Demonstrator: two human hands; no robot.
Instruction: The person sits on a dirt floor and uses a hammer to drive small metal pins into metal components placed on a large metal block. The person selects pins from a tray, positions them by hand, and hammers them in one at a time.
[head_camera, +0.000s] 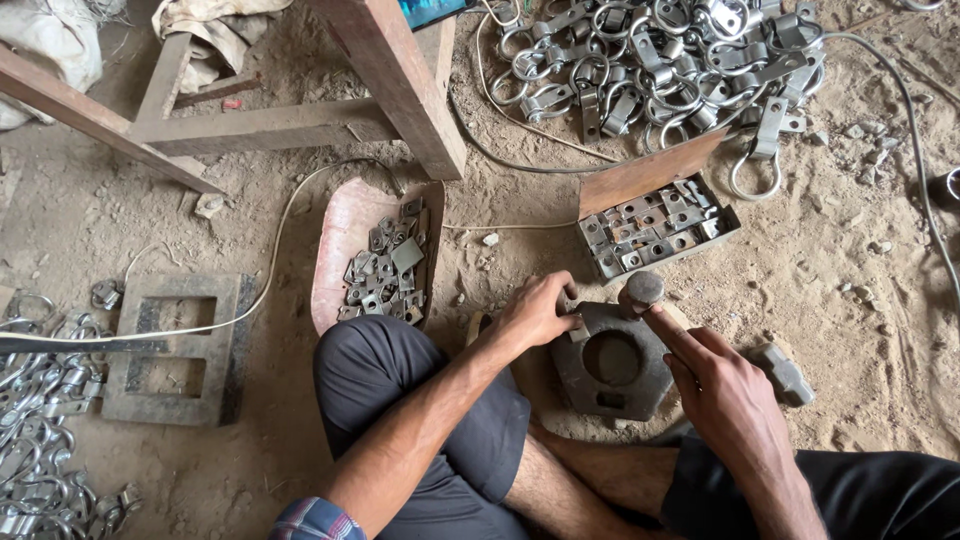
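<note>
landmark: heavy grey metal block (612, 362) with a round hole, flat on the dirt floor (830, 290) in front of the seated person's crossed legs

left hand: left hand (533, 312) on the block's left upper edge, fingers curled down, pinching a small metal piece (577, 330) against the block face; piece mostly hidden by the fingers

right hand: right hand (722, 392) to the right of the block, gripped on a hammer handle; round hammer head (644, 288) sits at the block's top edge, close to the left fingertips

stock: tray of flat plates (656, 229) just beyond the block; reddish pan (372, 262) of small plates to the block's left; big heap of finished rings and clips (660, 55) further beyond the block

other: 2nd rectangular frame block (172, 346) well to the left; another heap of rings (40, 420) at far left; wooden bench legs (390, 80) beyond and left; grey stub (782, 372) just right of the block

doing it well (judgement): keep the piece seated flat and square on the block, left fingertips pulled back clear of the strike spot, hammer face landing flat, short controlled blow

risk (judgement): hammer head is very near the fingers; a tilted piece could skip off
</note>
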